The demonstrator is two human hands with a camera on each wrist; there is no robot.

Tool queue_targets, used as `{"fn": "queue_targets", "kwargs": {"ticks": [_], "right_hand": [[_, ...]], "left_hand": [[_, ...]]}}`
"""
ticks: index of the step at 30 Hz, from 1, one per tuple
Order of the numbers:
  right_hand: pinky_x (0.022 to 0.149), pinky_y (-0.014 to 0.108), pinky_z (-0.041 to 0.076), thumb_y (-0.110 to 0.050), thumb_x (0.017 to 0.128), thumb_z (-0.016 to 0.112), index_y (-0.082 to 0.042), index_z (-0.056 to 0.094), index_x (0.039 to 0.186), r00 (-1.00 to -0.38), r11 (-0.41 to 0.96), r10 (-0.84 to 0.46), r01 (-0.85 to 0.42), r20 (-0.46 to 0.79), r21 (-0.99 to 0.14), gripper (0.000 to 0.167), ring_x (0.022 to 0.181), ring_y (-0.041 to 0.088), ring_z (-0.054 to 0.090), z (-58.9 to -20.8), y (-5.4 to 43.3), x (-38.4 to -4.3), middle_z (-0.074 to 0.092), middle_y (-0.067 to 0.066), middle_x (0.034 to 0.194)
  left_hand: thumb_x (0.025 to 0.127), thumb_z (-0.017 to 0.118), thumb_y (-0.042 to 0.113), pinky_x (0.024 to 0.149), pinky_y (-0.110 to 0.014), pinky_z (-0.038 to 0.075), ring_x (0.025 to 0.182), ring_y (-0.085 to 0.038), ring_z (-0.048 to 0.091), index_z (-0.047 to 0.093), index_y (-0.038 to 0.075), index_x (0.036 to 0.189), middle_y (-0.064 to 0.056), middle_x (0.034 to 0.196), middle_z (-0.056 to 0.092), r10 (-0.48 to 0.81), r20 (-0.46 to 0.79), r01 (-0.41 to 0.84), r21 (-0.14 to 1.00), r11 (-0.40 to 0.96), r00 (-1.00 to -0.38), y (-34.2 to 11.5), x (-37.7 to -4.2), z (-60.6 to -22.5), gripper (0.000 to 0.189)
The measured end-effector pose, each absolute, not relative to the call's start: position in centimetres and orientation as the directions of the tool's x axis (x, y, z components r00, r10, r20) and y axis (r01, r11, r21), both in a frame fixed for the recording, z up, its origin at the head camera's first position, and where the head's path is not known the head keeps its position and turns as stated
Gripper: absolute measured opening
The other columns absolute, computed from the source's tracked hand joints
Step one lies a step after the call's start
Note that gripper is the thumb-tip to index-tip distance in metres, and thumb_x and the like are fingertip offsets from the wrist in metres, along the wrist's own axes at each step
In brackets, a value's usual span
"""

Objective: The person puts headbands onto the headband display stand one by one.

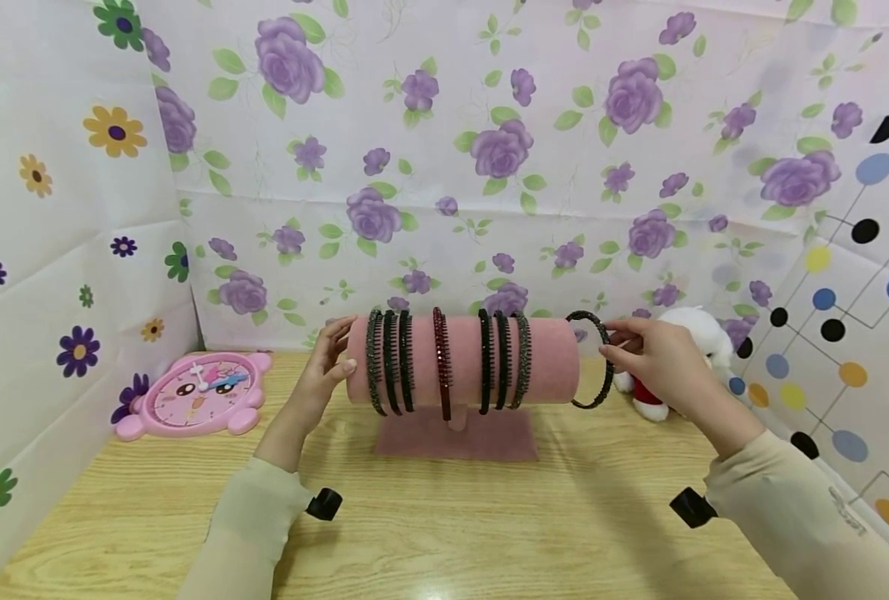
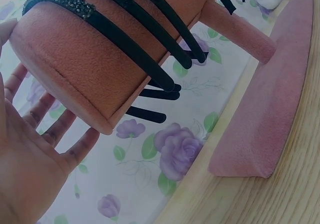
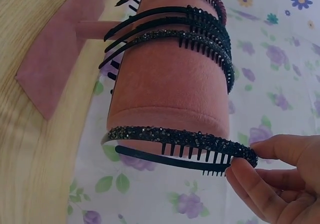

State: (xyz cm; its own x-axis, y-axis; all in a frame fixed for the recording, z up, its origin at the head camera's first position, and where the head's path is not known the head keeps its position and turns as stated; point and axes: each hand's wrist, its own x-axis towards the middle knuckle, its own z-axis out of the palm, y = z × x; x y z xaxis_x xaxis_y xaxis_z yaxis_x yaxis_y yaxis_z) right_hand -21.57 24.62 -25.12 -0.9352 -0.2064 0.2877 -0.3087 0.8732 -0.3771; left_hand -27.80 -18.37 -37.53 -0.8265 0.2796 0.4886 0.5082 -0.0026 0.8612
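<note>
A pink padded headband stand (image 1: pixel 465 360) bears several toothed headbands: sparkly and black ones at both sides, a dark red one (image 1: pixel 442 367) in the middle. My left hand (image 1: pixel 318 375) holds the roll's left end; in the left wrist view its fingers lie along the end of the pink roll (image 2: pixel 75 48). At the other end, my right hand (image 1: pixel 657 354) pinches a black sparkly headband (image 3: pixel 175 136) between thumb and fingers at its bend. This headband's legs point toward the roll, beside its right end. Whether they touch the roll I cannot tell.
A pink clock (image 1: pixel 200 396) with a cartoon face lies on the wooden table (image 1: pixel 444 521) at the left. Behind my right hand sits a white plush toy (image 1: pixel 695 329) with red on it. Flowered sheets (image 1: pixel 444 158) hang behind the table and at the sides.
</note>
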Motion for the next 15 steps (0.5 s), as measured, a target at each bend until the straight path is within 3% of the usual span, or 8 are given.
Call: {"fn": "queue_targets", "kwargs": {"ticks": [7, 15], "right_hand": [[0.076, 0.044, 0.055, -0.022, 0.094, 0.061, 0.003, 0.055, 0.131, -0.935, 0.877, -0.216, -0.313, 0.282, -0.366, 0.045, 0.083, 0.026, 0.070, -24.9, 23.8, -22.2, 0.072, 0.018, 0.101], [0.073, 0.042, 0.056, -0.021, 0.093, 0.062, 0.002, 0.056, 0.130, -0.931, 0.866, -0.229, -0.329, 0.286, -0.376, 0.044, 0.089, 0.031, 0.069, -25.0, 23.0, -22.6, 0.071, 0.021, 0.103]], "left_hand": [[0.095, 0.040, 0.009, 0.097, -0.018, 0.040, 0.132, -0.014, 0.032, 0.023, 0.019, 0.151, -0.011, 0.154, 0.023, 0.287, 0.492, 0.512, 0.859, -0.004, -0.822, -18.4, -27.9, -37.6, 0.059], [0.095, 0.041, 0.010, 0.096, -0.018, 0.040, 0.132, -0.013, 0.032, 0.023, 0.019, 0.151, -0.011, 0.154, 0.023, 0.286, 0.491, 0.512, 0.859, -0.003, -0.823, -18.5, -28.0, -37.7, 0.060]]}}
